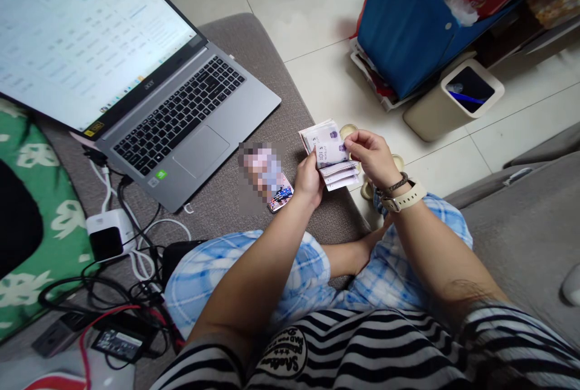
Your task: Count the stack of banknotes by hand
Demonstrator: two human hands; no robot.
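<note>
You are handling a folded wad of banknotes (327, 143) with both hands.
Your left hand (310, 177) is gripping the wad near its fold, while your right hand (372, 154) is pinching the edge of a note between thumb and finger, a cream watch (405, 197) sitting on that wrist. The banknotes are fanning apart a little, and you are keeping them above the edge of the grey sofa (272, 64). A phone (281, 195), partly blurred out, is lying on the sofa just beside your left hand, and an open laptop (199, 142) is resting farther left. Beyond your right hand, a bin (423, 113) is standing on the floor near a blue box (399, 22).
</note>
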